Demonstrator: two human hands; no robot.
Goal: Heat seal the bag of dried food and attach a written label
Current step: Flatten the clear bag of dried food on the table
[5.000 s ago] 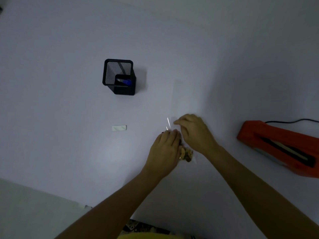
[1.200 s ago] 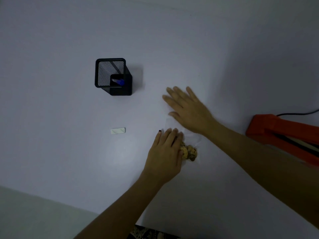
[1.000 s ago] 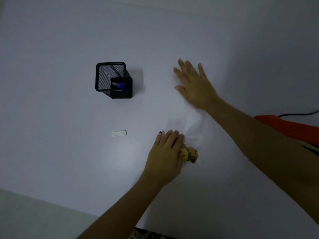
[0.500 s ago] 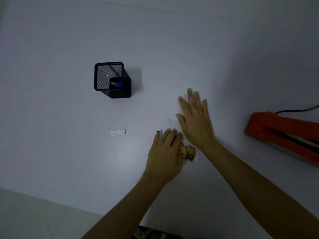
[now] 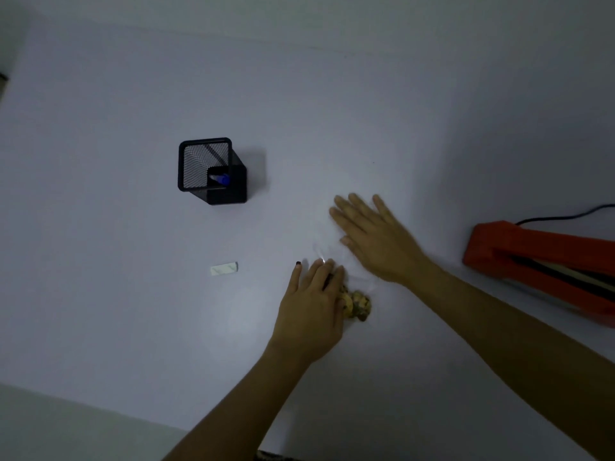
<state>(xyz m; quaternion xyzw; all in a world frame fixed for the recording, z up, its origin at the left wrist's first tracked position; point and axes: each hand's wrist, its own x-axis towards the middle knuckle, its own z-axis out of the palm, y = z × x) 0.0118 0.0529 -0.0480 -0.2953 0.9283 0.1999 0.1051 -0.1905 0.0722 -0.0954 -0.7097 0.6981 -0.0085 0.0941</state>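
Both palms flat, nothing gripped — left hand [image 5: 311, 306] pins clear bag [image 5: 336, 257] of dried food [image 5: 358, 305] on table [image 5: 133, 311], right hand [image 5: 374, 241] spread on bag's empty end — label [image 5: 224, 268] lies well left

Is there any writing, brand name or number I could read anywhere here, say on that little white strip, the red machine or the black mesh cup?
None can be read.
White label strip: faint greenish marks, too small and blurred to tell if they are writing.
Red heat sealer: no writing shows.
Black mesh pen holder: no writing; the blue pen inside shows no print.
Clear bag of dried food: no print shows.
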